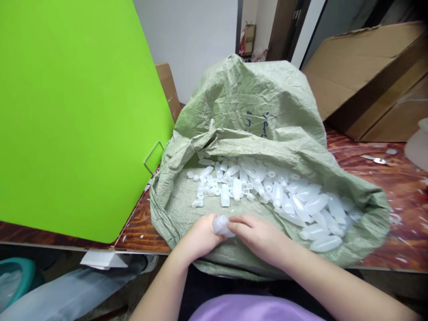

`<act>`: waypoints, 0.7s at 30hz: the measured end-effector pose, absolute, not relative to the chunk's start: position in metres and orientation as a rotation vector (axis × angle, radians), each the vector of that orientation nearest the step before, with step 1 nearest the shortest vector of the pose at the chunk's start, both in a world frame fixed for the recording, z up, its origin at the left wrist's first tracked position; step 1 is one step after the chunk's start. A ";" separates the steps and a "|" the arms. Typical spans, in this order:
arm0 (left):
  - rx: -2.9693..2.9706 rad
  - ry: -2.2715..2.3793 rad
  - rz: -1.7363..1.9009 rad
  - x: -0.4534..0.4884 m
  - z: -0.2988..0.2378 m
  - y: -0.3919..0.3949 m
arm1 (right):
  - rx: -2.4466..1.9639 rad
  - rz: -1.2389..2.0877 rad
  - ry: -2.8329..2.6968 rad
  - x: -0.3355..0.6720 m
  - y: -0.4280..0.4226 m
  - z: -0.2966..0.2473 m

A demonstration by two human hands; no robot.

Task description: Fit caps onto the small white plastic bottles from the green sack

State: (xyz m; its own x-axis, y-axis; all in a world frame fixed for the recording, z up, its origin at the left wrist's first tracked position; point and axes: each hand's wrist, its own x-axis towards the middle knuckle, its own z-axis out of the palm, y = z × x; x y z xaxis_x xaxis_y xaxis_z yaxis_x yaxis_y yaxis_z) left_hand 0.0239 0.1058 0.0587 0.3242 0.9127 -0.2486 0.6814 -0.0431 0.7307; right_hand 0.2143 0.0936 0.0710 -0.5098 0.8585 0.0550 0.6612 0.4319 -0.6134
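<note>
At the front edge of the open sack, my left hand (203,238) is closed around a small translucent plastic bottle (220,225). The fingers of my right hand (256,234) grip the other side of the same piece, so its exact shape is partly hidden. Beyond my hands, a pale green woven sack (179,196) lies open on its side. Inside it are many whitish bottles (316,204), heaped mostly to the right. Small ring-like plastic pieces (210,189) lie among them toward the left.
A bright green panel (76,111) stands at the left, with a metal loop (153,158) at its edge. Cardboard boxes (361,67) are at the back right. Keys (377,160) and scraps lie on the reddish wooden table (411,243). Below left are a teal tub (28,272) and someone's leg (80,290).
</note>
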 end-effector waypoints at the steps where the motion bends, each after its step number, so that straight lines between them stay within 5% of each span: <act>1: 1.789 1.431 0.358 0.024 0.058 0.106 | -1.349 0.771 -2.300 0.213 0.095 0.070; 14: 1.769 1.431 0.327 0.025 0.059 0.105 | -1.413 0.607 -2.462 0.217 0.099 0.077; 21: 1.796 1.417 0.258 0.025 0.063 0.106 | -0.925 0.102 -2.588 0.227 0.099 0.058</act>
